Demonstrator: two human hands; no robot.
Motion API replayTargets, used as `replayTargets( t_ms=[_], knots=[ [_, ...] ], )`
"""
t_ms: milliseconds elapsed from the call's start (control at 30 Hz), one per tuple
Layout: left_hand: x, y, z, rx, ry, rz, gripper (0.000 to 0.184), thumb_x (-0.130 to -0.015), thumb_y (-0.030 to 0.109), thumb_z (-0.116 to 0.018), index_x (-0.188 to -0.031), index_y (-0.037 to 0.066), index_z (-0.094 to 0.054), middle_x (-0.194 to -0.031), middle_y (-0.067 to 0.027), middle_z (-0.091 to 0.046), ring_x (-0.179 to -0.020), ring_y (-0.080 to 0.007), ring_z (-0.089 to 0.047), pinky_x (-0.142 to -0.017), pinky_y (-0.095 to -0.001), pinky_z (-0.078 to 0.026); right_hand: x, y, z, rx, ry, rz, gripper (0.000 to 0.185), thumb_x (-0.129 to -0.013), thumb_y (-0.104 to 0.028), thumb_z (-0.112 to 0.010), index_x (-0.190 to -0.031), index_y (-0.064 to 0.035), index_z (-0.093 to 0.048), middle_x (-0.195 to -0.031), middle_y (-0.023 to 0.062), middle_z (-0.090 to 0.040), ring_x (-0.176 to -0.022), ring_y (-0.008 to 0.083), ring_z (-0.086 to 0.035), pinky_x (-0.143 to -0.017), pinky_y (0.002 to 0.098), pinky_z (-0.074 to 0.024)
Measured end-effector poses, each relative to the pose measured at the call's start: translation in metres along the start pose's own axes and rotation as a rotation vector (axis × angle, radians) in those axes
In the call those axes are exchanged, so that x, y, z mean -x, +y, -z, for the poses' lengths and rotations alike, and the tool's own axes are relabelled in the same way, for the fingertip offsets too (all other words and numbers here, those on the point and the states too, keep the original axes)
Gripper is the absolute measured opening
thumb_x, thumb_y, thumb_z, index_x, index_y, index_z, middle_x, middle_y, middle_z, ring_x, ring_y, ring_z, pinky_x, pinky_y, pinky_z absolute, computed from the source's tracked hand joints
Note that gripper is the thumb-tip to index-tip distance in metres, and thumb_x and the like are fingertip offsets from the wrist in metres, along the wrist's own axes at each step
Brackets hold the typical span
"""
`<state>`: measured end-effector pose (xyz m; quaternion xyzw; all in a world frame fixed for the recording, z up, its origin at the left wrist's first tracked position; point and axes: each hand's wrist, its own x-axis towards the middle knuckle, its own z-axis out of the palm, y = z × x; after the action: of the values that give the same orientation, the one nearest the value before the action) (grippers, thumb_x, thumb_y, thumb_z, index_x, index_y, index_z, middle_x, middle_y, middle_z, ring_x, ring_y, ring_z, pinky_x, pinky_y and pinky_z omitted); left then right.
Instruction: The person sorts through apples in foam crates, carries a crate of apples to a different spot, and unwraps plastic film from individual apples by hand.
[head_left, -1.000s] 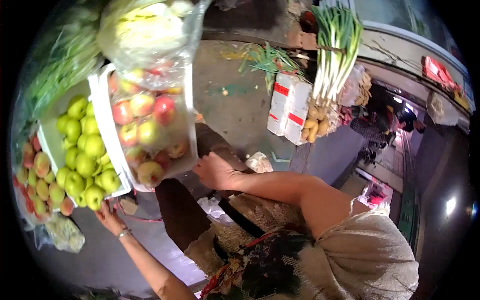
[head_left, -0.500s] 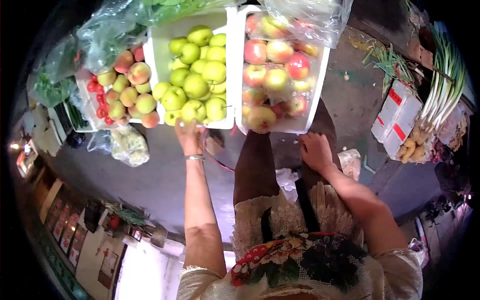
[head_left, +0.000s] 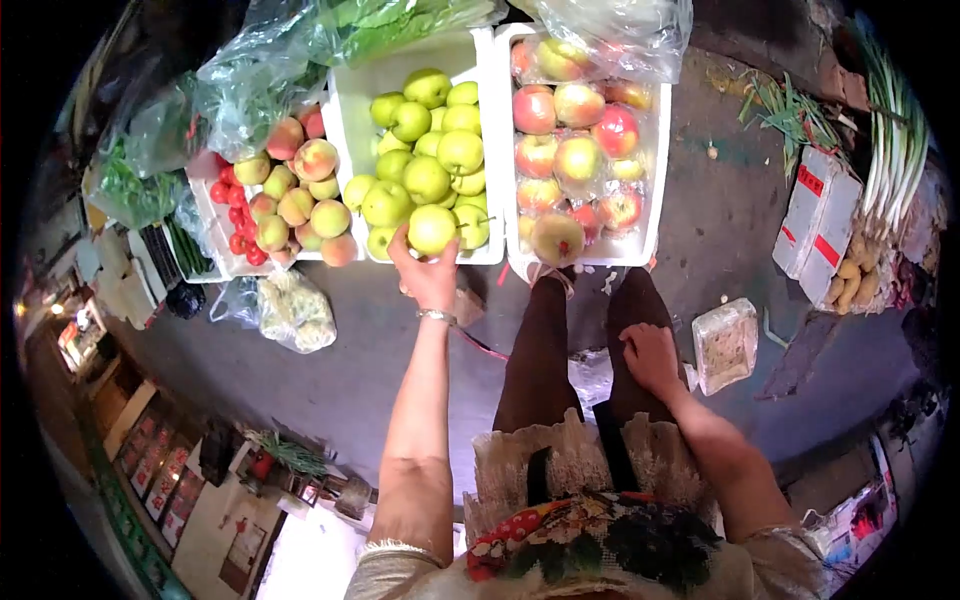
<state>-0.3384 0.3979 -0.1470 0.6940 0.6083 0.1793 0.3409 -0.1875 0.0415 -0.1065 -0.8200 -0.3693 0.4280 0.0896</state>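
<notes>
My left hand (head_left: pixel 428 278) reaches to the near edge of a white foam box (head_left: pixel 492 150) of green apples. Its thumb and fingers are closed around a green apple (head_left: pixel 432 231) at the front of the pile. More green apples (head_left: pixel 426 180) lie heaped behind it. Resting on my leg, my right hand (head_left: pixel 652 356) has loosely bent fingers and no object visible in it. Beside the green ones stands a second white box (head_left: pixel 660 160) with red-and-yellow apples (head_left: pixel 579 160), several wrapped in clear plastic.
Peaches (head_left: pixel 296 206) and small red tomatoes (head_left: pixel 238 215) fill a box at the left. A tied plastic bag (head_left: pixel 296 310) lies on the floor before it. Clear plastic (head_left: pixel 625 35) covers the boxes' far ends. Spring onions (head_left: pixel 890 140) and potatoes (head_left: pixel 852 285) are at the right.
My left hand has closed around a front green apple. My right hand has slid back along my leg from the knee. The view has shifted, so the boxes appear further right.
</notes>
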Motion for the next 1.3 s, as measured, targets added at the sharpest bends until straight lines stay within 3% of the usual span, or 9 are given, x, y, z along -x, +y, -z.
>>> replayTargets(
  t_ms=[200, 600, 867, 1000, 1033, 1133, 1200, 1267, 1300],
  knots=[
    [-0.017, 0.012, -0.023, -0.288, -0.090, -0.373, 0.077, -0.064, 0.008, -0.086, -0.130, 0.002, -0.047, -0.126, -0.0211, -0.047, -0.120, -0.0411, -0.046, -0.105, -0.0481, -0.038, 0.004, 0.007, -0.001, -0.058, -0.003, -0.064, 0.011, -0.085, -0.012, -0.062, -0.096, -0.0125, -0.063, -0.094, 0.0081, -0.063, -0.094, 0.0290, -0.060, -0.084, 0.0423, -0.0402],
    [-0.016, 0.004, -0.016, -0.235, -0.124, -0.204, 0.083, -0.070, 0.024, -0.088, -0.136, 0.001, -0.043, -0.128, -0.0177, -0.044, -0.114, -0.0322, -0.052, -0.097, -0.0411, -0.048, 0.014, 0.014, -0.008, -0.093, 0.003, -0.046, 0.014, -0.085, -0.015, -0.062, -0.099, -0.0111, -0.061, -0.096, 0.0084, -0.063, -0.095, 0.0289, -0.059, -0.086, 0.0446, -0.0404],
    [0.023, -0.003, -0.005, -0.058, -0.032, 0.008, 0.097, -0.072, 0.019, -0.087, -0.148, -0.004, -0.031, -0.133, -0.0210, -0.043, -0.122, -0.0320, -0.048, -0.098, -0.0397, -0.046, 0.012, 0.021, -0.017, -0.121, 0.030, -0.068, 0.014, -0.083, -0.017, -0.062, -0.096, -0.0112, -0.062, -0.095, 0.0099, -0.062, -0.094, 0.0311, -0.058, -0.082, 0.0464, -0.0413],
    [0.110, -0.014, 0.036, -0.167, -0.287, -0.050, 0.090, -0.075, 0.014, -0.083, -0.150, 0.005, -0.034, -0.131, -0.0187, -0.044, -0.117, -0.0312, -0.051, -0.097, -0.0406, -0.048, 0.015, 0.023, -0.014, -0.108, 0.001, -0.074, 0.026, -0.081, -0.024, -0.063, -0.103, -0.0113, -0.067, -0.102, 0.0114, -0.063, -0.098, 0.0329, -0.059, -0.084, 0.0493, -0.0433],
    [0.128, 0.018, 0.049, -0.075, -0.435, 0.144, 0.083, -0.081, 0.023, -0.081, -0.148, 0.002, -0.036, -0.143, -0.0197, -0.039, -0.131, -0.0315, -0.043, -0.104, -0.0425, -0.042, 0.020, 0.027, -0.023, -0.076, 0.197, -0.037, 0.019, -0.074, -0.018, -0.065, -0.092, -0.0137, -0.067, -0.097, 0.0067, -0.066, -0.096, 0.0309, -0.061, -0.081, 0.0473, -0.0433],
    [0.193, -0.009, 0.087, -0.139, -0.591, 0.115, 0.067, -0.084, 0.021, -0.077, -0.141, 0.004, -0.047, -0.127, -0.0123, -0.052, -0.119, -0.0245, -0.049, -0.097, -0.0411, -0.045, 0.048, 0.030, -0.026, -0.059, 0.040, -0.264, 0.037, -0.079, -0.035, -0.065, -0.114, -0.0235, -0.065, -0.137, 0.0083, -0.050, -0.131, 0.0342, -0.042, -0.099, 0.0671, -0.0338],
    [0.208, -0.072, 0.107, -0.188, -0.918, 0.279, 0.082, -0.077, 0.043, -0.081, -0.139, 0.001, -0.048, -0.125, -0.0239, -0.050, -0.116, -0.0379, -0.052, -0.100, -0.0463, -0.043, 0.072, 0.035, -0.018, -0.152, -0.009, -0.339, 0.044, -0.084, -0.046, -0.062, -0.125, -0.0298, -0.062, -0.152, 0.0101, -0.037, -0.140, 0.0405, -0.031, -0.099, 0.0752, -0.0304],
    [0.227, -0.169, 0.114, -0.080, -0.980, 0.191, 0.076, -0.076, 0.042, -0.081, -0.138, 0.007, -0.053, -0.124, -0.0306, -0.052, -0.110, -0.0430, -0.055, -0.097, -0.0466, -0.045, 0.093, 0.043, -0.018, -0.282, 0.027, -0.280, 0.058, -0.086, -0.052, -0.061, -0.137, -0.0264, -0.056, -0.157, 0.0174, -0.027, -0.141, 0.0476, -0.028, -0.108, 0.0644, -0.0317],
    [0.220, -0.155, 0.119, -0.112, -1.026, -0.052, 0.071, -0.076, 0.036, -0.078, -0.138, 0.010, -0.055, -0.116, -0.0295, -0.057, -0.106, -0.0448, -0.057, -0.095, -0.0470, -0.046, 0.104, 0.031, 0.018, -0.282, -0.114, -0.333, 0.064, -0.086, -0.053, -0.061, -0.143, -0.0253, -0.051, -0.159, 0.0209, -0.022, -0.142, 0.0493, -0.023, -0.114, 0.0552, -0.0295]
  ],
)
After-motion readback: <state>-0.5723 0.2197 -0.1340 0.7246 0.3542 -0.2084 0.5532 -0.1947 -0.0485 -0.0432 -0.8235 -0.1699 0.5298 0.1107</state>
